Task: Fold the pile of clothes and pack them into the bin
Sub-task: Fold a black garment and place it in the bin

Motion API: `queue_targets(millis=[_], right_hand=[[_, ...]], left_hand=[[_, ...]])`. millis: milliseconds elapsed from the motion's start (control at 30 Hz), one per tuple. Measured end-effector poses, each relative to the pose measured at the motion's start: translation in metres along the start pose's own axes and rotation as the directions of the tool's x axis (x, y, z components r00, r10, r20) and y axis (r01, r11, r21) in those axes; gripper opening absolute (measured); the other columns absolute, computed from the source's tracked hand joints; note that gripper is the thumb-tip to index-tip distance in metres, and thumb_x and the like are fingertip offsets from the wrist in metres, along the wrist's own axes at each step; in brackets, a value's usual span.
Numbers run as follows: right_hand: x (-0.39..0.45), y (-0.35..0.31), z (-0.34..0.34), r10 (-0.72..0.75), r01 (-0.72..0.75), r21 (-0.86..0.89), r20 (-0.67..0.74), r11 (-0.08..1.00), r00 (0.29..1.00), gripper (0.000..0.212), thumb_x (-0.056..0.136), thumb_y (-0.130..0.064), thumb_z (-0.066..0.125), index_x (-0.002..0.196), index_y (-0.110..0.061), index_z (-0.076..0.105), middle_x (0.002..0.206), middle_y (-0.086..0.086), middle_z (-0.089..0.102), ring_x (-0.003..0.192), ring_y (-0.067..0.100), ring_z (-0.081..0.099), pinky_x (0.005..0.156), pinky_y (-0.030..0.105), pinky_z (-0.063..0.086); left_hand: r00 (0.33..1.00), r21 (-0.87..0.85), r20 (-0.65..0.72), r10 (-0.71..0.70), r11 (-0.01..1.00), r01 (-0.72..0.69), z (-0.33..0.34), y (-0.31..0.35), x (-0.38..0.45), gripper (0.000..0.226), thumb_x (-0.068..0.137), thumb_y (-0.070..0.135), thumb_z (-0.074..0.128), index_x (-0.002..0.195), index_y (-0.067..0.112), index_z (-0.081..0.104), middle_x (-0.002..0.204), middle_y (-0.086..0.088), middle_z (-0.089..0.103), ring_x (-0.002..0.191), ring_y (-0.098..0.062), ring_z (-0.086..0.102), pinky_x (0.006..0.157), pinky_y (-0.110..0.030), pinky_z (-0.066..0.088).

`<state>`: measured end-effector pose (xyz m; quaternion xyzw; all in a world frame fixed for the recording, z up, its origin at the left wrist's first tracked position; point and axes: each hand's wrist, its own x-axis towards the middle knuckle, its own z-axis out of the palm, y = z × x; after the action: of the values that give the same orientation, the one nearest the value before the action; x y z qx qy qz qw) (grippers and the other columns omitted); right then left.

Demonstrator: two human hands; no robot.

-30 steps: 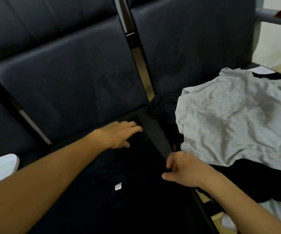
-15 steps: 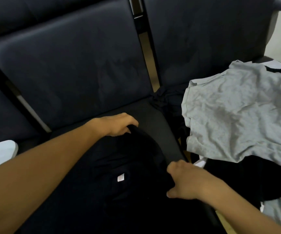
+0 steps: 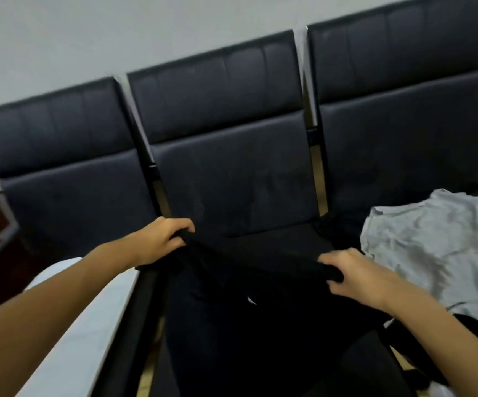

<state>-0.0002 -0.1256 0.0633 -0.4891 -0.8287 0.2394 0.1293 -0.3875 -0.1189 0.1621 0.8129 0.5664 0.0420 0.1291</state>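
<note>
- Near: black garment (image 3: 260,325) draped over middle seat (image 3: 275,242), upper edge pulled taut between both hands, likely to straighten it for folding.
- Left hand (image 3: 157,239) clenched on one corner, knuckles up; right hand (image 3: 352,273) gripping the other, forearms reaching forward.
- Right: grey shirt (image 3: 432,247) crumpled atop the remaining pile.
- Far: dark seat backs (image 3: 226,110). No bin visible.

Matt black cloth garment (image 3: 260,282); crumpled grey cloth shirt (image 3: 432,247); smooth leatherette seats (image 3: 232,173).
</note>
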Motion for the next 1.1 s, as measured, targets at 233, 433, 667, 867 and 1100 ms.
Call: queue_targets(millis=[233, 433, 667, 867, 1100], right_hand=[[-0.030, -0.106, -0.102, -0.292, 0.254, -0.158, -0.298, 0.954, 0.909, 0.047, 0.069, 0.014, 0.058, 0.102, -0.018, 0.070, 0.097, -0.006, 0.066, 0.095, 0.010, 0.062, 0.087, 0.022, 0.049], [-0.079, -0.195, -0.178, -0.323, 0.314, -0.097, -0.450, 0.945, 0.833, 0.037, 0.071, 0.016, 0.048, 0.076, -0.013, 0.069, 0.072, 0.006, 0.069, 0.075, 0.025, 0.067, 0.068, 0.036, 0.051], [-0.123, -0.230, -0.205, -0.312, 0.215, -0.244, -0.494, 0.946, 0.811, 0.036, 0.079, 0.008, 0.049, 0.077, -0.025, 0.063, 0.075, 0.003, 0.063, 0.070, 0.026, 0.063, 0.064, 0.037, 0.052], [-0.162, -0.218, -0.217, -0.209, 0.181, -0.163, -0.173, 0.970, 0.962, 0.030, 0.083, 0.005, 0.063, 0.069, -0.019, 0.074, 0.069, 0.003, 0.071, 0.068, 0.016, 0.067, 0.070, 0.037, 0.056], [-0.155, -0.194, -0.219, -0.114, 0.073, 0.183, 0.223, 0.980, 0.968, 0.005, 0.084, -0.005, 0.071, 0.085, -0.005, 0.075, 0.086, 0.018, 0.075, 0.073, 0.021, 0.069, 0.067, 0.029, 0.056]], left_hand=[[0.948, 0.050, -0.309, 0.080, 0.996, -0.067, -0.078, 0.031, -0.122, 0.029, 0.086, -0.001, 0.065, 0.089, 0.028, 0.061, 0.085, 0.016, 0.065, 0.083, 0.002, 0.063, 0.074, -0.019, 0.046], [0.816, -0.166, -0.577, 0.042, 0.972, -0.167, -0.118, 0.083, -0.192, 0.020, 0.090, -0.006, 0.058, 0.083, 0.009, 0.069, 0.080, -0.003, 0.069, 0.077, -0.019, 0.066, 0.070, -0.032, 0.051], [0.763, 0.082, -0.646, 0.041, 0.997, 0.016, -0.124, 0.106, -0.245, 0.035, 0.084, -0.010, 0.053, 0.103, 0.015, 0.066, 0.084, 0.000, 0.070, 0.070, -0.016, 0.064, 0.068, -0.043, 0.055], [0.797, -0.058, -0.603, 0.024, 0.996, -0.075, -0.126, 0.119, -0.278, 0.038, 0.086, -0.015, 0.055, 0.096, 0.020, 0.064, 0.085, 0.016, 0.067, 0.085, -0.001, 0.066, 0.073, -0.011, 0.051], [0.915, -0.370, -0.399, -0.056, 0.923, -0.104, -0.104, 0.102, -0.278, 0.033, 0.089, -0.006, 0.061, 0.085, 0.024, 0.073, 0.091, -0.002, 0.074, 0.086, -0.017, 0.073, 0.079, -0.028, 0.059]])
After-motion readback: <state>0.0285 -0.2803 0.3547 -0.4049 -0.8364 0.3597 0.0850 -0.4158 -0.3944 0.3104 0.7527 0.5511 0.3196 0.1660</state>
